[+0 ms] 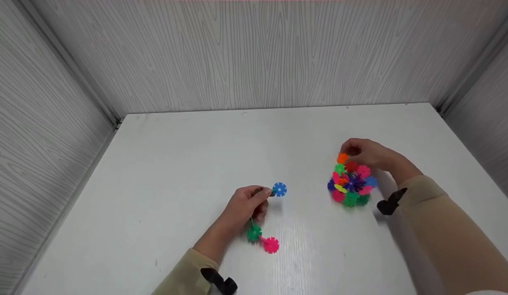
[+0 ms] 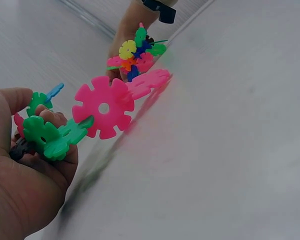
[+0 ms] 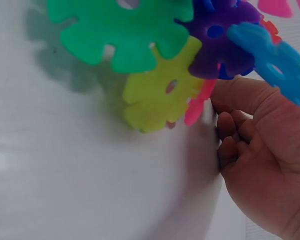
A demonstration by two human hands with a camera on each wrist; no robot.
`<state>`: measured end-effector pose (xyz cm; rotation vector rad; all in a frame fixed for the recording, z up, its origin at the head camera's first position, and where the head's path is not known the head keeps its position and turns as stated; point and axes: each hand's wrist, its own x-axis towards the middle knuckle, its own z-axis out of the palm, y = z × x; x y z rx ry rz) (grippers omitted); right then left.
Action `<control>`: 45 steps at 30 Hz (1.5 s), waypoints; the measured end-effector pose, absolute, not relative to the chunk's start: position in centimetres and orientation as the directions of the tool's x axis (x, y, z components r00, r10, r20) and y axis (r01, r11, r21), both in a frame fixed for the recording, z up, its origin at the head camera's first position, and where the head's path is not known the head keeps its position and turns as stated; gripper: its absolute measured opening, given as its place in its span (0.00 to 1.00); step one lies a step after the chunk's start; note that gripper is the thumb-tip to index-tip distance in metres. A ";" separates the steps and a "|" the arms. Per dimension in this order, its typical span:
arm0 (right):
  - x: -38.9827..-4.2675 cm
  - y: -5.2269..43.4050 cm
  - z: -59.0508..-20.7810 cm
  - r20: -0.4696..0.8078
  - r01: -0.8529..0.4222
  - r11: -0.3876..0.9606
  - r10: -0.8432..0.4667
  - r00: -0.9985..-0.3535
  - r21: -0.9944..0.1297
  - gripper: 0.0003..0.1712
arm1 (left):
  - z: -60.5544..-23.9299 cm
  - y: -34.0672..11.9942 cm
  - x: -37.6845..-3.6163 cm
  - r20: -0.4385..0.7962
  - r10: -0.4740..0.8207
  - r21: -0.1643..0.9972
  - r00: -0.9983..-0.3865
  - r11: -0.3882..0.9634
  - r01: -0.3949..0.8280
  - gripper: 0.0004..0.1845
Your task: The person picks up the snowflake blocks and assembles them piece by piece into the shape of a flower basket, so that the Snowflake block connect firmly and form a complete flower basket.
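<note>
My left hand (image 1: 245, 205) grips a short chain of interlocking plastic snowflake discs. Between thumb and forefinger it pinches a green disc (image 2: 38, 102), with a blue disc (image 1: 279, 189) slotted on at the tip. Lower in the chain, a green disc (image 1: 254, 233) and a pink disc (image 1: 271, 245) stick out below the palm. A black disc (image 2: 23, 148) is partly hidden by the fingers. My right hand (image 1: 370, 155) holds the far edge of a many-coloured cluster of joined snowflake discs (image 1: 352, 182), thumb and forefinger at an orange disc (image 1: 342, 158); its fingertips are partly hidden.
Both hands are over a white tabletop (image 1: 188, 155). A grey wood-grain panel (image 1: 258, 53) rises behind it, with similar panels along the left and right sides. Dark straps (image 1: 219, 282) sit on both sleeved wrists.
</note>
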<state>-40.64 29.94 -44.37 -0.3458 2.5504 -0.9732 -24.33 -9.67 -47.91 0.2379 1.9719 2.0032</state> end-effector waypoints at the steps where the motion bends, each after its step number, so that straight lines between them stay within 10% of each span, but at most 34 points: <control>1: -40.6 30.2 -44.5 -0.267 -0.075 0.721 -0.349 -0.898 -0.689 0.18 | -47.9 -9.6 -24.3 -0.102 0.337 0.994 -0.936 0.004 -0.107 0.24; 7: -39.8 31.9 -44.4 -0.209 -0.001 0.606 -0.276 -0.938 -0.795 0.19 | -48.0 -9.5 -24.3 -0.105 0.327 0.994 -0.939 0.000 -0.111 0.24; 19: -31.6 27.2 -36.5 0.247 -0.355 0.334 -0.326 -0.913 -0.873 0.13 | -47.6 -10.2 -24.3 -0.100 0.315 0.995 -0.944 0.006 -0.103 0.24; 30: -26.0 16.5 -39.6 0.141 -0.270 0.235 -0.451 -0.881 -0.934 0.11 | -47.4 -10.7 -24.4 -0.090 0.302 0.996 -0.949 0.004 -0.093 0.24; 45: -26.6 14.4 -44.4 0.159 -0.236 0.160 -0.386 -0.909 -0.959 0.14 | -47.5 -10.7 -24.5 -0.065 0.308 0.997 -0.949 -0.012 -0.072 0.24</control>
